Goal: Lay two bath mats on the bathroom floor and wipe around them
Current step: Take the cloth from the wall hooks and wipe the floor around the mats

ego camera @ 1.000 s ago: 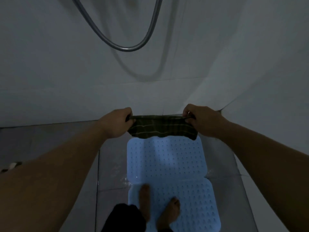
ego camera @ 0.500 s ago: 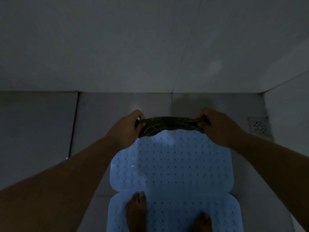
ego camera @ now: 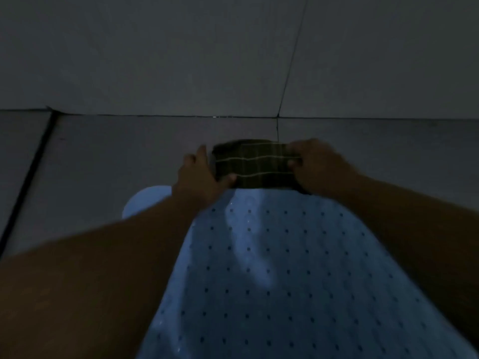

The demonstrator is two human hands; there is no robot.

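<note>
Now I am working the wiping step: only one mat (ego camera: pixel 272 268) is showing, lying flat on the floor (ego camera: pixel 116 164), and the cloth (ego camera: pixel 255 165) is sitting on the floor just beyond the mat's far edge, between the mat and the wall (ego camera: pixel 181 53). I judge that laying is finished for this mat at least and that wiping around it is just beginning.

My right hand (ego camera: pixel 315 164) is gripping the cloth's right end, fingers curled over the folded edge. My left hand (ego camera: pixel 201 174) is resting at the cloth's left end with fingers fairly straight; the thumb is lying on the cloth's near corner, and whether the fingers are pinching it I cannot tell in this dim light.

Next, I judge, the move is calling for downward pressure through both hands and a sideways stroke along the mat's far edge, keeping the cloth on bare floor beside the mat, not riding up onto it. The cloth is folded into a narrow band, so it may be bunching under uneven pressure; the mat's edge could also be lifting if the cloth catches it.
</note>
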